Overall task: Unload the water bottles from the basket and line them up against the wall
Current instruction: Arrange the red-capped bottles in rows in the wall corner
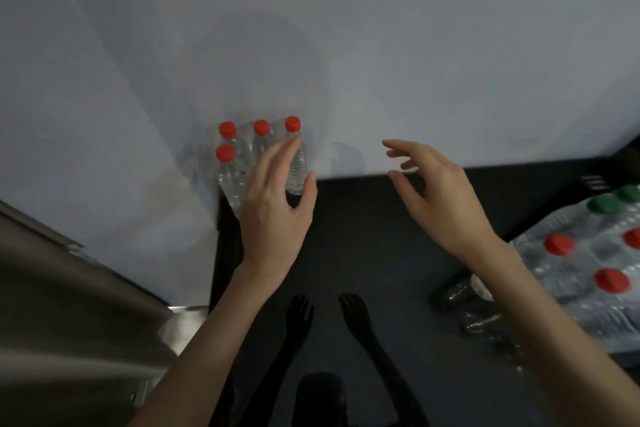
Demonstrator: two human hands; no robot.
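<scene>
Several clear water bottles with red caps (227,153) stand together on the dark surface against the white wall (346,45). My left hand (273,204) reaches over them with straight fingers. The rightmost bottle (298,166) shows in the gap between its fingers and spread thumb, which lie alongside it. My right hand (436,187) hovers to the right of the group with loosely spread fingers and holds nothing. More bottles with red caps (558,245) and green caps (601,204) are packed together at the right edge. The basket itself is not clearly visible.
A grey metallic surface (69,305) fills the lower left. Clear bottles (460,295) lie on the dark surface (363,236) beside the packed bottles. The wall's base runs from the standing bottles towards the right.
</scene>
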